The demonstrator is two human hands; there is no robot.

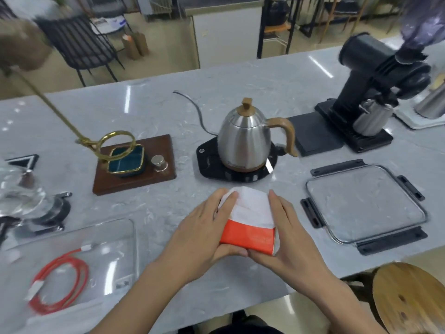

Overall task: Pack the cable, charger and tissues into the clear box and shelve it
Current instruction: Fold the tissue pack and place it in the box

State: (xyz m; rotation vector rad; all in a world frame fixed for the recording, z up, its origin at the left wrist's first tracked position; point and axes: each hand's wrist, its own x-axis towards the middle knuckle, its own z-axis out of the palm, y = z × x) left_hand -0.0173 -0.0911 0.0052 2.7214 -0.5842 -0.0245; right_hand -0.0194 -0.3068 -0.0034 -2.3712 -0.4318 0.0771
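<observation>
An orange and white tissue pack (pixel 249 219) is held between both hands just above the marble counter, in front of me. My left hand (pixel 202 232) grips its left side, fingers over the white top and thumb under the near edge. My right hand (pixel 289 239) cups its right side. The clear box (pixel 131 239) sits at the near left with a coiled orange cable (pixel 60 283) inside it. The clear lid (pixel 363 201) with black clips lies flat at the right. No charger can be made out.
A steel gooseneck kettle (pixel 248 138) on a black base stands just beyond the tissues. A wooden tray (pixel 134 165) with a brass ring stand is at the left, a black grinder (pixel 375 83) at the far right, glassware (pixel 21 196) at the left edge, a wooden stool (pixel 409 300) near right.
</observation>
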